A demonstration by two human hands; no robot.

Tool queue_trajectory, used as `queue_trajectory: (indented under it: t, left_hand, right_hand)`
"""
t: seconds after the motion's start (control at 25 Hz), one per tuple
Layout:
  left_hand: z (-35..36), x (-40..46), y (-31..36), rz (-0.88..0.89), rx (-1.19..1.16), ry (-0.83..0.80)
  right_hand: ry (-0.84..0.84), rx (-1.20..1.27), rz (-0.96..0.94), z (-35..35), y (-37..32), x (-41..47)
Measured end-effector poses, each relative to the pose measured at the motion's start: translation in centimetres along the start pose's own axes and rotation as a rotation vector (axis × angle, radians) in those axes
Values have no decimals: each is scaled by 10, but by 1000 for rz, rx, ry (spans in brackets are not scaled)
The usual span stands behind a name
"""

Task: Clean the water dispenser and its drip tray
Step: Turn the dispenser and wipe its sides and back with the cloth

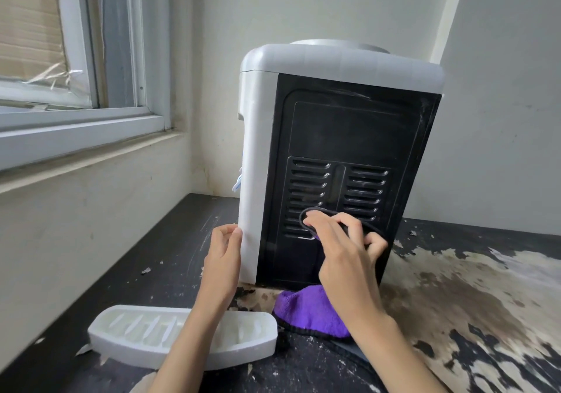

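A white water dispenser (pixel 340 137) stands on the dark table (pixel 182 240) with its black vented side panel turned toward me. My left hand (pixel 223 259) grips the white lower corner edge of the dispenser. My right hand (pixel 343 250) holds a purple cloth with a black trim (pixel 309 310) against the lower vent slots; the cloth hangs down below the hand. The white drip tray (pixel 182 338) lies upside-up on the table in front, under my left forearm.
A window with a white frame (pixel 85 125) and its sill fill the left side. A pale wall (pixel 501 119) stands behind and right. The table's right part (pixel 455 301) has worn, peeling patches.
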State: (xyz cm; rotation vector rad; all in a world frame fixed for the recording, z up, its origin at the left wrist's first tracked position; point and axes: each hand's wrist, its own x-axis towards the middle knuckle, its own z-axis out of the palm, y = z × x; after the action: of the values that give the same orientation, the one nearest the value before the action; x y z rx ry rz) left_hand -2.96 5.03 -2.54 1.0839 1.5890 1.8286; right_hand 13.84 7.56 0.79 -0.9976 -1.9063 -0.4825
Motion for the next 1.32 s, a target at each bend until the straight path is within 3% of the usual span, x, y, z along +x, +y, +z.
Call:
queue_trajectory:
  t: [0.24, 0.48, 0.72, 0.92, 1.04, 1.2, 1.32]
  left_hand:
    - [0, -3, 1, 4, -10, -15]
    - [1, -5, 2, -3, -11, -30]
    - [0, -1, -2, -7, -22, -28]
    - [-1, 0, -3, 5, -19, -26]
    - [-1, -2, -1, 11, -10, -36]
    - [-1, -3, 1, 5, -4, -34]
    - [-1, -2, 0, 4, 2, -27]
  right_hand:
    - [-180, 170, -93, 11, 0, -9]
    - [-12, 92, 17, 1, 8, -16]
    - [12, -28, 91, 2, -2, -14]
    - [-30, 77, 152, 6, -2, -11]
    - [-36, 118, 80, 2, -13, -10]
    - [-279, 251, 22, 6, -2, -18]
    - [-171, 145, 13, 10, 3, -23]
